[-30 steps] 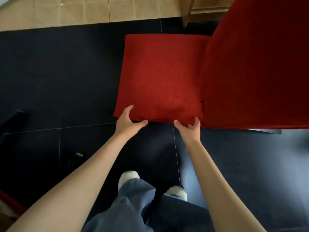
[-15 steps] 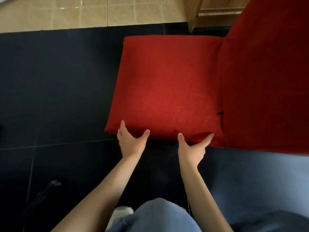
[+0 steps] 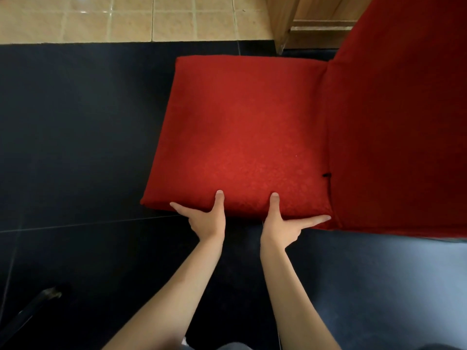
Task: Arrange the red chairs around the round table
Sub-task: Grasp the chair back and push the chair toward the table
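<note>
1. The near edge of the red chair (image 3: 242,137) seat is grasped by both hands: the thumbs of the left hand (image 3: 206,219) and right hand (image 3: 280,227) are pressed on top, the other fingers spread along or under the edge.
2. The chair is stood on the dark tiled floor (image 3: 75,147), its backrest to the right.
3. The padded seat is judged soft, the frame probably heavy; firmer hold is likely offered underneath.
4. Beige tiles (image 3: 126,18) and wooden furniture (image 3: 303,21) are seen at the far side.

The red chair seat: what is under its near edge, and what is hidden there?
Under the near edge of the seat is dark floor. Each thumb lies on top, the left hand and right hand holding that edge. Other fingers and the chair legs are covered.
</note>
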Tool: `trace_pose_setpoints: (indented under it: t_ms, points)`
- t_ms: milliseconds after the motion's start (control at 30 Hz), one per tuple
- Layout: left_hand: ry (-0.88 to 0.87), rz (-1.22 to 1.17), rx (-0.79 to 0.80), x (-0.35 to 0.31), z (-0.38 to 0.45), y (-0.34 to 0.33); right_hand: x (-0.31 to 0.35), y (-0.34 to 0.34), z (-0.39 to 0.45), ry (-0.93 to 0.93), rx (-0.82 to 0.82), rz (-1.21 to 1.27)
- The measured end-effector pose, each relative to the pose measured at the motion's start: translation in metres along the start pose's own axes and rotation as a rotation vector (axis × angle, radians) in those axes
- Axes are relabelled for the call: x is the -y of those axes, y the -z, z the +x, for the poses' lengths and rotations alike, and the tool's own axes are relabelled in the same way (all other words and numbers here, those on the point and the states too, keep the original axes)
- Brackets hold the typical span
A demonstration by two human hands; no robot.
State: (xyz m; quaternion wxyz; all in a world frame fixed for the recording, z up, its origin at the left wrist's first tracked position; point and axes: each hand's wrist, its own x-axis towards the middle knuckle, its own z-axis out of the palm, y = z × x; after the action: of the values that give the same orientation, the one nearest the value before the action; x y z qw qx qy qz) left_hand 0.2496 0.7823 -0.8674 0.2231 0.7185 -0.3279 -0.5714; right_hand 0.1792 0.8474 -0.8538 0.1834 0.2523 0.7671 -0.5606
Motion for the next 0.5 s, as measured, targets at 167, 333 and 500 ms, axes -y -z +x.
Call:
trace_pose_setpoints:
  t_ms: [167,333,500]
  points:
    - [0.008,-0.093,-0.035,0.009,-0.001,-0.014,-0.010,-0.007,0.006,0.030,-0.047,0.033]
    - [-0.023,-0.138,-0.077,0.013,0.003,-0.024,-0.019,-0.018,0.013,0.057,-0.090,0.090]
    - [0.002,-0.235,-0.034,0.013,0.010,-0.028,-0.023,-0.019,0.025,0.126,-0.093,0.181]
